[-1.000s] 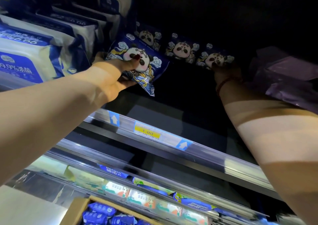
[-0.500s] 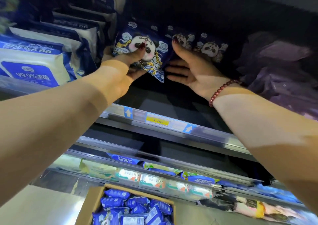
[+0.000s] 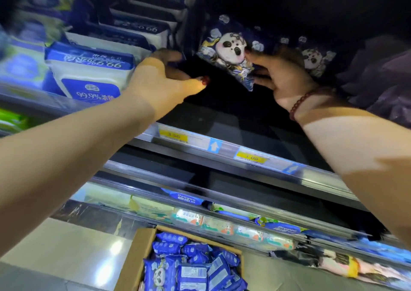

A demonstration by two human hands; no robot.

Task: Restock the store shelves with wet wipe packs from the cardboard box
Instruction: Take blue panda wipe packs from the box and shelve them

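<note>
Pinching likely light, squashy dark-blue panda-print wipe pack [image 3: 230, 51] by side edge in right hand [image 3: 287, 79], left hand [image 3: 160, 80] slack, empty.

1. Upper shelf [image 3: 222, 118]: dark deck, unlit recess behind, metal front rail.
2. Rail carries yellow price labels [image 3: 173, 136] and blue arrow tags [image 3: 214, 146].
3. Lower shelf [image 3: 155, 188]: shiny rail, brighter lit.
4. Floor [image 3: 55, 253]: pale, glossy, with one bright glare spot [image 3: 116, 247].
</note>
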